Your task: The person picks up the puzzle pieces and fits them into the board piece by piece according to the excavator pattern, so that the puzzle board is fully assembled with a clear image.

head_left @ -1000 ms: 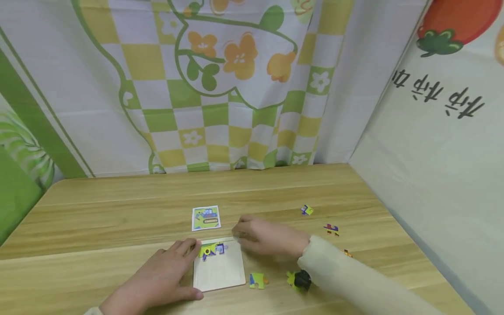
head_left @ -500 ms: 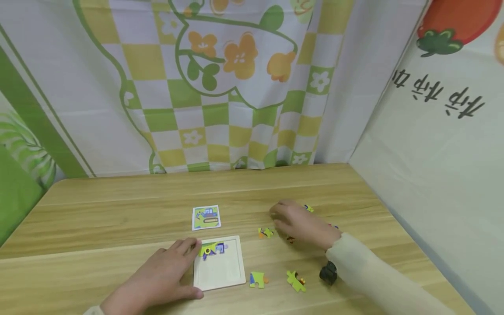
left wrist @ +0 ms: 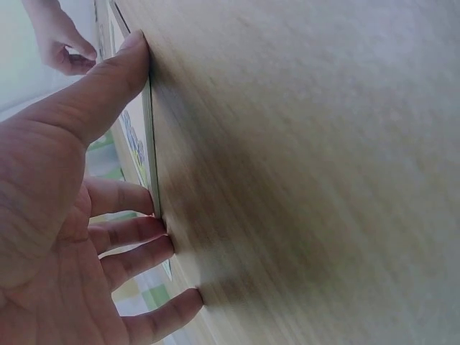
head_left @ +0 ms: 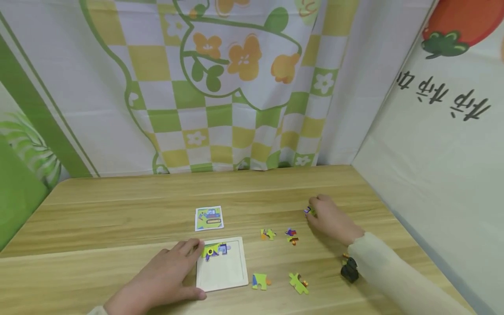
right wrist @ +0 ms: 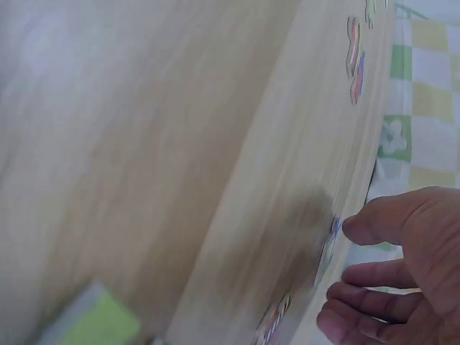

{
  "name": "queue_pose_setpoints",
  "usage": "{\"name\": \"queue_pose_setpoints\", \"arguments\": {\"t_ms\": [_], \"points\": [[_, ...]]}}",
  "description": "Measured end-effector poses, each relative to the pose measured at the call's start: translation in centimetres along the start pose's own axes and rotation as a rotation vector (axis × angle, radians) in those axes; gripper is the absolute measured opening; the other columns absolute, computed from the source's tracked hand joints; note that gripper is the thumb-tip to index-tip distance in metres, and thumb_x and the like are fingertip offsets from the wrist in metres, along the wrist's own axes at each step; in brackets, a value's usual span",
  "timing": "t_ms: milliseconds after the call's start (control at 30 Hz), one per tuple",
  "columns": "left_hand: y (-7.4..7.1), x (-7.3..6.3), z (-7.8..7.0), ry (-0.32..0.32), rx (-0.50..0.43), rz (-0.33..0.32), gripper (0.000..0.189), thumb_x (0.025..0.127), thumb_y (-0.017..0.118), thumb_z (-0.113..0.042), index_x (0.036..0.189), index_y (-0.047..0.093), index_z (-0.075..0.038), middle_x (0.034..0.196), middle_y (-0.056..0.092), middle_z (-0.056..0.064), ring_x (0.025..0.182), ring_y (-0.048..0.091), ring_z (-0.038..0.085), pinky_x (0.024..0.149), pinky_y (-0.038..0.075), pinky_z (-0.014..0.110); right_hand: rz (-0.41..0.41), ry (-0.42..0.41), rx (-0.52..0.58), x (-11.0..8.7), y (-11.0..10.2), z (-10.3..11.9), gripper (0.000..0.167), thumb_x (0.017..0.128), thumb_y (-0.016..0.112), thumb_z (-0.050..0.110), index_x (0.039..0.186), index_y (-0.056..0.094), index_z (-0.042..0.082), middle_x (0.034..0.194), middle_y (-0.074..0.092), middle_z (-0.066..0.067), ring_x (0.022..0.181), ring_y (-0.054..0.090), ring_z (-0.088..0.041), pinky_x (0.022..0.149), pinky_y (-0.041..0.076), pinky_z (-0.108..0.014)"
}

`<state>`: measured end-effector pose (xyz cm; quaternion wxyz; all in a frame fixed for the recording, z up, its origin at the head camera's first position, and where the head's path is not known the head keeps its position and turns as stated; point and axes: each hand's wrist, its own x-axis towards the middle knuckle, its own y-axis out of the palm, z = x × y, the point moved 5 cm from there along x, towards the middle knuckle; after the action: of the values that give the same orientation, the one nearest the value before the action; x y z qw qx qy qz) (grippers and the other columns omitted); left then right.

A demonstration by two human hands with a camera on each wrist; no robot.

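Observation:
My left hand (head_left: 169, 273) rests along the left side of the wooden puzzle tray (head_left: 222, 275), thumb near its front corner and fingertips at the back one. In the left wrist view the thumb (left wrist: 118, 79) lies over the tray's edge. A few joined puzzle pieces (head_left: 212, 250) with a yellow, green and blue print fill the tray's back left corner. Farther right, my right hand (head_left: 332, 221) reaches down to a purple and green puzzle piece (head_left: 307, 210). The right wrist view has its thumb right at that piece (right wrist: 330, 241), fingers apart from the thumb.
A small picture card (head_left: 209, 218) of a digger lies behind the tray. Loose pieces lie to the right: a green-orange piece (head_left: 268, 234), a red-purple piece (head_left: 292, 236), a green-blue piece (head_left: 260, 281) and a green piece (head_left: 298, 283). A black wrist camera (head_left: 349, 270) hangs by the right sleeve.
My right hand has moved right, from beside the tray's back corner to the far puzzle piece. Pieces that its arm covered now show. The left hand stays on the tray; the head view shifted slightly.

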<state>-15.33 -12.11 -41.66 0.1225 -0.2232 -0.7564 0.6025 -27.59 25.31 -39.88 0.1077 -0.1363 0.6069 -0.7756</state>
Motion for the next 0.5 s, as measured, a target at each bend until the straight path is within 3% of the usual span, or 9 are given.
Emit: {"name": "queue_pose_setpoints", "arguments": {"t_ms": [133, 500], "points": [[-0.09, -0.02, 0.04, -0.005, 0.006, 0.0, 0.113, 0.072, 0.08, -0.072, 0.152, 0.05, 0.002, 0.157, 0.05, 0.019, 0.14, 0.053, 0.039, 0.099, 0.054, 0.065, 0.027, -0.002, 0.001, 0.17, 0.07, -0.54, 0.016, 0.091, 0.069, 0.008, 0.097, 0.064, -0.006, 0.088, 0.059, -0.013, 0.079, 0.054, -0.022, 0.07, 0.055, -0.039], [0.04, 0.22, 0.03, -0.011, -0.006, 0.011, 0.114, 0.071, 0.081, -0.072, 0.152, 0.05, 0.002, 0.157, 0.05, 0.019, 0.141, 0.052, 0.039, 0.1, 0.053, 0.068, 0.042, -0.029, 0.022, 0.51, 0.35, -1.01, 0.013, 0.09, 0.068, 0.001, 0.101, 0.068, -0.007, 0.091, 0.064, -0.014, 0.081, 0.06, -0.022, 0.073, 0.058, -0.04]]}}
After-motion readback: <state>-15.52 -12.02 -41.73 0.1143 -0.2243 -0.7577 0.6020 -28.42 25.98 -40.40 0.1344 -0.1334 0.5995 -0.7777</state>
